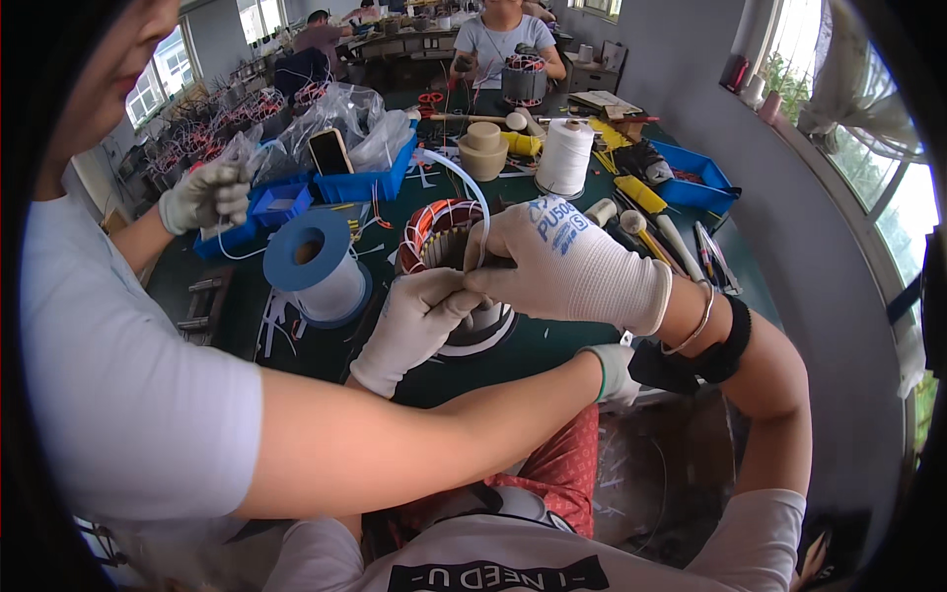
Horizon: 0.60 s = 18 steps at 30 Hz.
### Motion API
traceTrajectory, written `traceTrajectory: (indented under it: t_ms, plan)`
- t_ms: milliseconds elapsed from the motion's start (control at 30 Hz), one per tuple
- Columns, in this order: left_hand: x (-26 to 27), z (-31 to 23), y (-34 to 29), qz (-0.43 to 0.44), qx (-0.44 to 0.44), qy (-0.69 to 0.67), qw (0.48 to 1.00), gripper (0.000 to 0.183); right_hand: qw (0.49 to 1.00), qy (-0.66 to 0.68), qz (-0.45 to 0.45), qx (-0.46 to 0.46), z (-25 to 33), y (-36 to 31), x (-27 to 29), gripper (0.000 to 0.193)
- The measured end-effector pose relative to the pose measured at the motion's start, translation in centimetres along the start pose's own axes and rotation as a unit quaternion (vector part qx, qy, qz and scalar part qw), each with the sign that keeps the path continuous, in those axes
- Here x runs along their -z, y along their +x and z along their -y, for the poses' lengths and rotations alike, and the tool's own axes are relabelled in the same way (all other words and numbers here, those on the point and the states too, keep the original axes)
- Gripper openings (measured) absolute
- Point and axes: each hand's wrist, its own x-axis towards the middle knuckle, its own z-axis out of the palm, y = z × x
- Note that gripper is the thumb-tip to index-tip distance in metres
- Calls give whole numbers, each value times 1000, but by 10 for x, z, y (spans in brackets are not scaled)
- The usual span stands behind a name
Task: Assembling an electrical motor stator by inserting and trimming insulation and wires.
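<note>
A motor stator (pixel 434 235) with red-orange windings and white lacing stands on the table in front of me. My right hand (pixel 562 259), in a white knitted glove, is closed over its near right side. A pale flexible tube (pixel 472 182) arches down into those fingers. Also gloved, my left hand (pixel 414 321) pinches close to the right fingertips; what it holds is too small to make out. Across my left forearm lies a co-worker's bare arm (pixel 434 419), whose gloved hand (pixel 614 373) is below my right wrist. The co-worker's other gloved hand (pixel 209 195) holds a thin white cord.
A blue-flanged spool (pixel 314 266) stands left of the stator. Behind are a white thread cone (pixel 565 158), a beige stepped block (pixel 483 150) and a blue bin (pixel 370 183) with a phone. Mallets and tools (pixel 646 232) lie right. Another person (pixel 503 54) sits across.
</note>
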Motion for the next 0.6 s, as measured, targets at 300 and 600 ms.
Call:
traceTrajectory:
  t_ms: [300,600]
  plan:
    - [5,12,-4,-26,17,-27,999,27,999,30,-10,36,1,9,2,25]
    - [3,19,-13,-63,-5,-19,998,25,996,-33,82,8,9,23,15,29]
